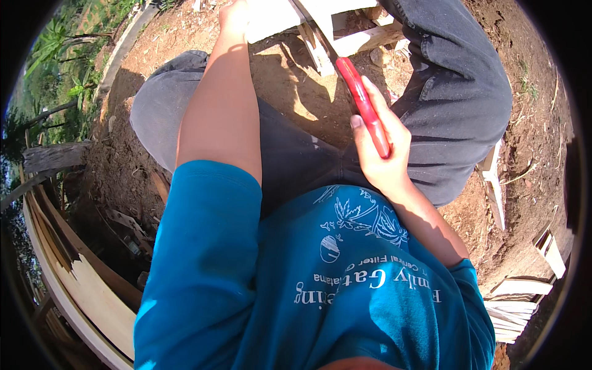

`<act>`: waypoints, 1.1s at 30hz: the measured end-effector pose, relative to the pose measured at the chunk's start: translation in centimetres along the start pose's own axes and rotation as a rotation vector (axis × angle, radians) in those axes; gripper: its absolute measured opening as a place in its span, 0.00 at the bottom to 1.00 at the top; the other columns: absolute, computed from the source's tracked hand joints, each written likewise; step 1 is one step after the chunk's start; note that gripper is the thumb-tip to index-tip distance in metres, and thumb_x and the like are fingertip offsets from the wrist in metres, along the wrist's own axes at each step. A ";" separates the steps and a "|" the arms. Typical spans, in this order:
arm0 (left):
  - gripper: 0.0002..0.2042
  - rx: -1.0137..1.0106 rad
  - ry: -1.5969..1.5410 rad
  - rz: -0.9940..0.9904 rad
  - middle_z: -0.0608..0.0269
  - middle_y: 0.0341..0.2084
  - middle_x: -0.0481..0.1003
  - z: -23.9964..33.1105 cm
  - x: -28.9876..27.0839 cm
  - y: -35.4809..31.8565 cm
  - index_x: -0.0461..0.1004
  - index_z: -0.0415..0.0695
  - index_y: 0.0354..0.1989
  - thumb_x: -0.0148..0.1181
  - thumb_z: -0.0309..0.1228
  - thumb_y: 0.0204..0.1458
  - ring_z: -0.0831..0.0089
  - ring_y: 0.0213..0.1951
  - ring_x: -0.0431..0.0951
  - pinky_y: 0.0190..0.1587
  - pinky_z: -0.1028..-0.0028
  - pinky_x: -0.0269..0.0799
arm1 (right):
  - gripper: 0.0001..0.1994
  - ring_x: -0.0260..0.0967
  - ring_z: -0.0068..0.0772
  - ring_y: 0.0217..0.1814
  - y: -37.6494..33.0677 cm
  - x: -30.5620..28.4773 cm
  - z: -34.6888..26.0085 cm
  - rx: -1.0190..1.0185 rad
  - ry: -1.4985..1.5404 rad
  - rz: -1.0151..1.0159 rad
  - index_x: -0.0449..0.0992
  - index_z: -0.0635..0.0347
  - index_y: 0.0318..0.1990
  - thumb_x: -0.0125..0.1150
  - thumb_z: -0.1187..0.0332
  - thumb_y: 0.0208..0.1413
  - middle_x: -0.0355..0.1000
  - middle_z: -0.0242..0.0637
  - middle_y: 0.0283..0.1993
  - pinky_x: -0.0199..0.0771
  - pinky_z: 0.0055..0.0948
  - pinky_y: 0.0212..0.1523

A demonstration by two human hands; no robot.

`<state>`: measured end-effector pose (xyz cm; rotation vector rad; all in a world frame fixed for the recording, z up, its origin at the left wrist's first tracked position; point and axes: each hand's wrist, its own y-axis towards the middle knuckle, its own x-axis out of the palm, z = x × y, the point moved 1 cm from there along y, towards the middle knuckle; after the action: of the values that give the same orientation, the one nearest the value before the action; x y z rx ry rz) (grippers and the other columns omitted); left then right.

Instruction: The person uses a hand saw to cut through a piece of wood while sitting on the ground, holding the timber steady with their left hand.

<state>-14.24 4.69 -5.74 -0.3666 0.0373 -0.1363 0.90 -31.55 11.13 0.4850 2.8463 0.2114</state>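
My right hand [383, 145] is wrapped round the red handle [364, 105] of what looks like a hand saw. Its long, narrow dark blade [316, 26] runs up and left from the handle, across the edge of a pale board [274, 18]. No teeth can be made out, and the blade's far end lies beyond the top edge. My left arm reaches forward, and my left hand [234, 17] is at the left side of this board. The top edge cuts off most of its fingers, so its hold is hidden.
Pale wooden supports [370, 40] stand under the board, between my bent knees. Long planks [102, 296] lie at the lower left, near a weathered beam [55, 157]. Thin wood strips [512, 317] and offcuts [493, 185] lie on the dirt at right. Green plants grow at the upper left.
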 end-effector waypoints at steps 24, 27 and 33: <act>0.21 -0.065 -0.073 -0.060 0.46 0.33 0.82 -2.5 -1.4 0.9 0.78 0.25 0.42 0.58 0.39 0.59 0.60 0.35 0.85 0.37 0.63 0.79 | 0.25 0.71 0.21 0.42 7.3 3.2 2.8 0.048 -0.053 -0.001 0.68 0.59 0.70 0.60 0.69 0.66 0.76 0.35 0.42 0.73 0.25 0.50; 0.23 -0.169 -0.230 -0.296 0.44 0.35 0.83 -1.4 -3.3 -0.1 0.78 0.25 0.43 0.58 0.41 0.59 0.57 0.38 0.85 0.41 0.61 0.79 | 0.25 0.74 0.25 0.49 6.5 3.5 2.4 0.117 -0.022 0.021 0.68 0.61 0.69 0.60 0.66 0.67 0.78 0.42 0.50 0.72 0.26 0.54; 0.23 0.014 0.071 0.056 0.44 0.35 0.83 -1.8 -0.9 0.6 0.78 0.25 0.43 0.57 0.41 0.59 0.57 0.38 0.85 0.42 0.61 0.79 | 0.26 0.69 0.37 0.68 1.6 1.2 0.3 -0.036 -0.021 -0.022 0.65 0.71 0.70 0.58 0.78 0.64 0.72 0.53 0.66 0.67 0.32 0.68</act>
<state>-15.18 4.77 -7.64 -0.3465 0.1162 -0.0939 0.44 -29.60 10.84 0.4462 2.8208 0.2511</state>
